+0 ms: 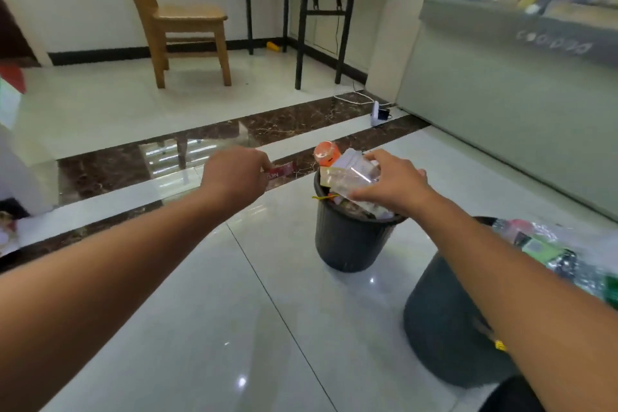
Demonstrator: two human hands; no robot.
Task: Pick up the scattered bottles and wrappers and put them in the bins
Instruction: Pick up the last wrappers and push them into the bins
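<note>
A dark grey bin [347,244] stands on the tiled floor, heaped above its rim with wrappers and an orange-capped bottle [327,153]. My right hand [396,185] presses down on a clear plastic wrapper [351,177] on top of that heap, fingers spread. My left hand [238,174] hovers left of the bin and pinches a red wrapper [281,172] with white lettering. A second grey bin [448,321] sits nearer at the right, partly behind my right forearm, piled with crumpled plastic bottles and green wrappers [548,251].
A wooden chair [180,20] stands at the back, beside a black-legged folding table [301,10]. A white power strip [376,113] with cables lies by the grey cabinet [501,104] on the right. A yellow object [272,46] lies under the table. Glossy floor stretches in front.
</note>
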